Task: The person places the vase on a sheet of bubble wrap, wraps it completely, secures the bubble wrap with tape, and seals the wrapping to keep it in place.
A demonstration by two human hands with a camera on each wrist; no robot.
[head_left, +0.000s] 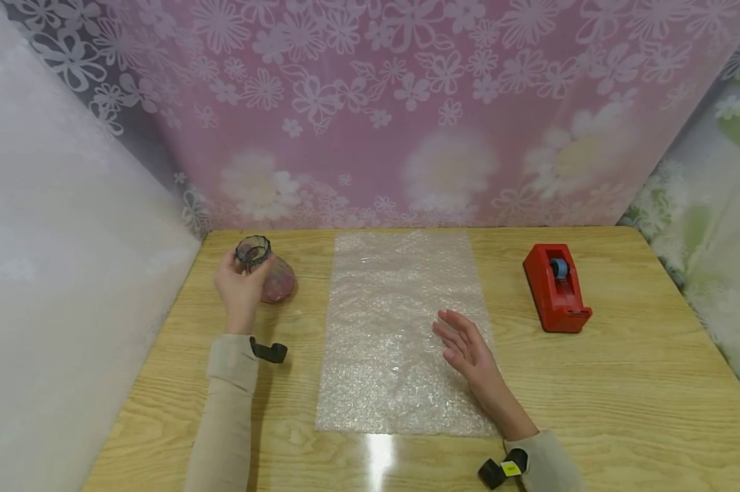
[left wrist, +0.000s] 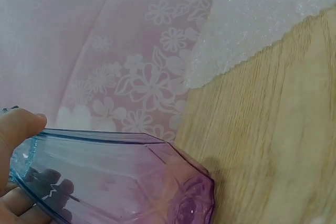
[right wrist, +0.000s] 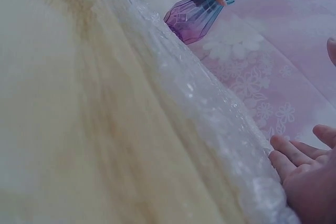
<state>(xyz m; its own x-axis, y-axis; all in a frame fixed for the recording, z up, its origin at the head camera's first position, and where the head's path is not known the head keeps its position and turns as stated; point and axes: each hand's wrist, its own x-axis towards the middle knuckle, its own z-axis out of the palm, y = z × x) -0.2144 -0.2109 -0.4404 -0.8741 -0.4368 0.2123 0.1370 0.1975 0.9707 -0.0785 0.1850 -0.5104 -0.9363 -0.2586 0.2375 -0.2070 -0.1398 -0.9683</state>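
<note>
L hand point(head_left: 239, 287) grips the see-through vase point(head_left: 279, 283) by its neck, L of the bubble wrap point(head_left: 382, 335). R hand point(head_left: 473, 355) is loose, w/ nothing in it, near the wrap. Vase could slip & hit the surface point(head_left: 628, 396) b/c it's prob slick & held only up top.
</note>
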